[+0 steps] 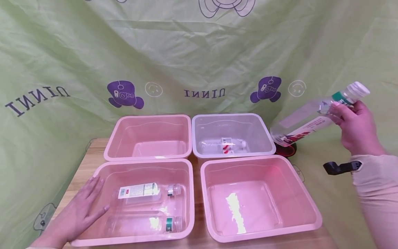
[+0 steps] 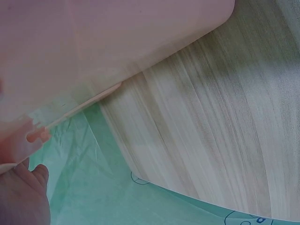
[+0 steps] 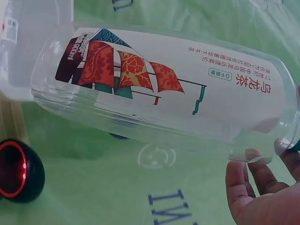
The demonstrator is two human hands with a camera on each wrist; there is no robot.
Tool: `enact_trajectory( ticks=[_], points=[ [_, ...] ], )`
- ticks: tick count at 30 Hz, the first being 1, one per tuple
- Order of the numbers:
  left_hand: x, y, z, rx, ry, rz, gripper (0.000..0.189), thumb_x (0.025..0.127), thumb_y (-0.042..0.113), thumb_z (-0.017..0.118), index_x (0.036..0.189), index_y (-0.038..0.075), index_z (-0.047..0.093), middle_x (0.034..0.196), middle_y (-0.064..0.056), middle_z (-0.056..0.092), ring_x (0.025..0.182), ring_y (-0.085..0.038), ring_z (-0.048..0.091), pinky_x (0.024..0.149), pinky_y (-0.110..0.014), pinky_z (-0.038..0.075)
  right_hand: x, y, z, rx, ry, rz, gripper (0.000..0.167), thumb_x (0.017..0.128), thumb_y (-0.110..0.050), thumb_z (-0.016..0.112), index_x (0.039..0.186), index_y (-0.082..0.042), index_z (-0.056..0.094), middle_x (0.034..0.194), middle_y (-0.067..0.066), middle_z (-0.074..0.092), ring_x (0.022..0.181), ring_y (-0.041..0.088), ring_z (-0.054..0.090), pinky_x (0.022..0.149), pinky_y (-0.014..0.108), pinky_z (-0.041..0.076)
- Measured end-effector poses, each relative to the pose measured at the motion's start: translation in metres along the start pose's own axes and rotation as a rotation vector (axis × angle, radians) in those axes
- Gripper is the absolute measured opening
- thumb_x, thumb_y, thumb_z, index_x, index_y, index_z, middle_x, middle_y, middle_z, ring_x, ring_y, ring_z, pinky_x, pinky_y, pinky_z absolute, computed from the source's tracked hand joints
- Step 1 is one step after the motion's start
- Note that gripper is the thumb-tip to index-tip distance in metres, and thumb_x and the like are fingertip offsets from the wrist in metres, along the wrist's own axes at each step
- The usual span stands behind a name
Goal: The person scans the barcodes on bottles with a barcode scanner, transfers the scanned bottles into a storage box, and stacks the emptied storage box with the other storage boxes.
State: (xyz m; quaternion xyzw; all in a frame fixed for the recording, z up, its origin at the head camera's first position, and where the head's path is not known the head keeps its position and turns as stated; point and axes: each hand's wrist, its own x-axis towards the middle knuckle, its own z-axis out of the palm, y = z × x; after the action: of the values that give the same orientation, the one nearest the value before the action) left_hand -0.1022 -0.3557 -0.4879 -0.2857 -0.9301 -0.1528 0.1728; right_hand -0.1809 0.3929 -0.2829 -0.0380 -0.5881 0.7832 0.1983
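My right hand grips a clear plastic bottle near its white-capped neck, holding it tilted in the air to the right of the basins. In the right wrist view, the bottle has a white label with a red-sailed ship, and fingertips show at its neck end. My left hand rests with straight fingers on the left rim of the near-left pink basin. Inside that basin lie a clear bottle with a white label and another with a green neck band.
A far-left pink basin stands beside a greyish far-right basin containing a small clear bottle. The near-right pink basin has a shiny bottom. A black round object with a red ring sits beyond. Green printed cloth hangs behind the wooden table.
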Motion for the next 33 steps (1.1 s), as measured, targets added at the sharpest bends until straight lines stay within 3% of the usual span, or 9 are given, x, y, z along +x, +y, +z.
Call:
enact_trajectory(
  ticks=[5,11,16,20,24,27,30,33],
  points=[
    [-0.001,-0.001,-0.001,0.001,-0.007,0.000,0.083,0.094,0.034,0.071,0.158,-0.005,0.033,0.166,-0.024,0.026,0.157,-0.021,0.007,0.121,-0.018,0.001,0.001,-0.002,-0.012,-0.126,0.066,0.040,0.033,0.096,-0.012,0.075,0.124,-0.015,0.058,0.118,-0.004,0.057,0.094,0.005,0.061,0.073,0.011,0.053],
    [0.000,-0.002,0.000,0.000,-0.001,0.011,0.083,0.096,0.036,0.070,0.159,-0.004,0.033,0.167,-0.021,0.025,0.157,-0.017,0.005,0.121,-0.017,0.002,0.000,0.005,-0.025,-0.414,0.097,0.083,0.027,0.097,-0.022,0.075,0.117,-0.025,0.058,0.111,-0.009,0.056,0.095,0.006,0.051,0.070,0.007,0.046],
    [0.000,-0.003,0.002,-0.006,-0.002,0.017,0.084,0.094,0.034,0.072,0.158,-0.005,0.034,0.167,-0.021,0.025,0.157,-0.017,0.005,0.121,-0.018,0.002,-0.003,0.010,-0.032,-0.763,0.055,0.125,0.022,0.101,-0.039,0.066,0.114,-0.042,0.049,0.109,-0.016,0.050,0.093,0.006,0.046,0.069,0.009,0.042],
    [0.000,-0.003,0.001,-0.008,-0.005,0.014,0.084,0.093,0.033,0.072,0.157,-0.006,0.035,0.167,-0.022,0.025,0.157,-0.018,0.005,0.121,-0.018,0.001,-0.003,0.017,-0.037,-0.865,0.003,0.137,0.022,0.102,-0.045,0.062,0.116,-0.043,0.045,0.110,-0.018,0.048,0.094,0.006,0.047,0.071,0.011,0.043],
    [-0.001,-0.003,0.002,-0.009,-0.008,0.014,0.084,0.094,0.033,0.072,0.158,-0.006,0.034,0.168,-0.021,0.023,0.157,-0.018,0.005,0.121,-0.018,0.001,-0.004,0.025,-0.040,-0.926,-0.026,0.176,0.037,0.102,-0.050,0.059,0.131,-0.032,0.046,0.114,-0.012,0.048,0.094,0.007,0.048,0.082,0.024,0.044],
    [-0.001,-0.003,0.003,-0.007,-0.011,0.013,0.083,0.094,0.033,0.072,0.157,-0.006,0.035,0.168,-0.020,0.023,0.157,-0.018,0.005,0.121,-0.018,0.001,-0.004,0.030,-0.040,-1.002,-0.058,0.184,0.061,0.103,-0.051,0.057,0.145,-0.010,0.042,0.124,0.004,0.049,0.099,0.016,0.049,0.083,0.034,0.043],
    [-0.001,-0.003,0.003,-0.003,-0.015,0.010,0.082,0.094,0.034,0.072,0.156,-0.007,0.036,0.168,-0.020,0.023,0.157,-0.017,0.004,0.121,-0.018,0.001,-0.005,0.035,-0.038,-1.076,-0.097,0.163,0.073,0.104,-0.051,0.055,0.147,0.005,0.038,0.132,0.023,0.047,0.105,0.031,0.049,0.079,0.035,0.042],
    [-0.001,-0.003,0.002,-0.002,-0.013,0.007,0.082,0.094,0.034,0.072,0.156,-0.007,0.036,0.167,-0.022,0.025,0.157,-0.018,0.005,0.121,-0.017,0.001,-0.006,0.038,-0.035,-1.114,-0.121,0.149,0.079,0.104,-0.050,0.054,0.148,0.012,0.032,0.134,0.031,0.045,0.108,0.040,0.046,0.077,0.036,0.042]
  ],
)
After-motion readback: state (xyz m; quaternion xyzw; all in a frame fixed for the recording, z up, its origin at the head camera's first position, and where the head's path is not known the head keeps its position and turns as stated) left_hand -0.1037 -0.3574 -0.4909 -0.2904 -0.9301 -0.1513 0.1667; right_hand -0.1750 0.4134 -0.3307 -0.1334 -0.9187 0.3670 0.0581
